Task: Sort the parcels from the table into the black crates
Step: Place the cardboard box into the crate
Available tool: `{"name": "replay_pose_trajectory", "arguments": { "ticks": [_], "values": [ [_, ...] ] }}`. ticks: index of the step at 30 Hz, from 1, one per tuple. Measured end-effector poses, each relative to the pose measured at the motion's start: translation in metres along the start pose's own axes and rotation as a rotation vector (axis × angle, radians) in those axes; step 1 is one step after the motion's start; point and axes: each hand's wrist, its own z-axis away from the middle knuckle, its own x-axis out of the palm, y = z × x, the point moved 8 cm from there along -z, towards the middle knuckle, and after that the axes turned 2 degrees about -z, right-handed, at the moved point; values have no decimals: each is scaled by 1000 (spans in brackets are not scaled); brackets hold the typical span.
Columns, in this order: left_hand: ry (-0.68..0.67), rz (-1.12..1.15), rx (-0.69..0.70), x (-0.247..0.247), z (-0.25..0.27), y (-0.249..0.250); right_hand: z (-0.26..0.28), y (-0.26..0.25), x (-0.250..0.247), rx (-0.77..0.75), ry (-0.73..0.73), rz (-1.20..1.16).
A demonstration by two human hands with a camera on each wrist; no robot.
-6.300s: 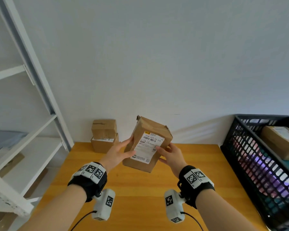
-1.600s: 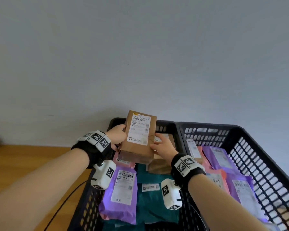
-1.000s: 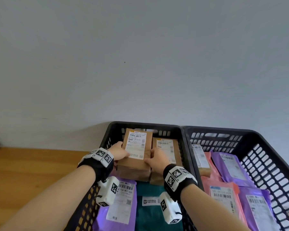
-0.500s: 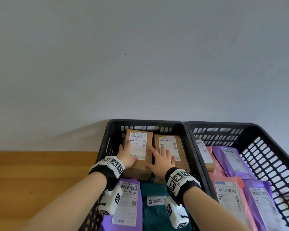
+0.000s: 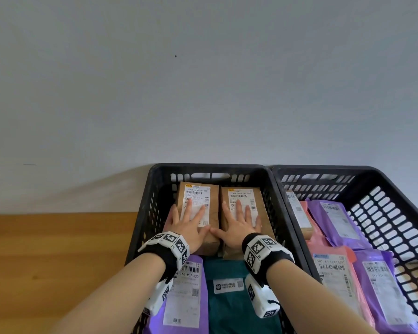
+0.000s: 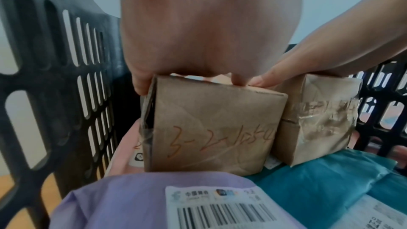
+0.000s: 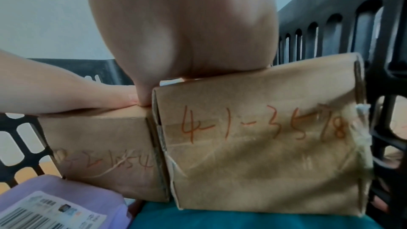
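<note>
Two brown cardboard parcels lie side by side at the far end of the left black crate [image 5: 155,179]. My left hand [image 5: 190,220] lies flat, fingers spread, on the left parcel [image 5: 212,213] [image 6: 211,128] [image 7: 103,154], which bears orange writing on its near end. On the right parcel [image 5: 263,213] [image 7: 270,145] [image 6: 317,119] my right hand [image 5: 239,222] presses flat in the same way. The two thumbs meet between the boxes. Neither hand grips anything.
A purple mailer [image 5: 186,300] and a teal mailer [image 5: 229,307] lie in the near part of the left crate. The right black crate [image 5: 396,213] holds several purple and pink mailers. The wooden table [image 5: 58,249] lies to the left, a grey wall behind.
I carried the left parcel from above the table into the left crate and set it down beside the other box. Both hands let go of its sides and now lie flat on the two boxes.
</note>
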Motion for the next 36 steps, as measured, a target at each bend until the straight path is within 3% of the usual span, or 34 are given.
{"name": "replay_pose_trajectory", "arguments": {
  "ticks": [13, 23, 29, 36],
  "values": [
    [-65, -85, 1, -8, 3, 2, 0, -6, -3, 23, -51, 12],
    [-86, -8, -35, -35, 27, 8, 17, -5, -27, 10, 12, -144],
    [35, 40, -71, -77, 56, 9, 34, -23, -59, -101, 95, -236],
    [220, 140, -180, -130, 114, -16, 66, -80, -86, -329, 117, -191]
  ]
}}
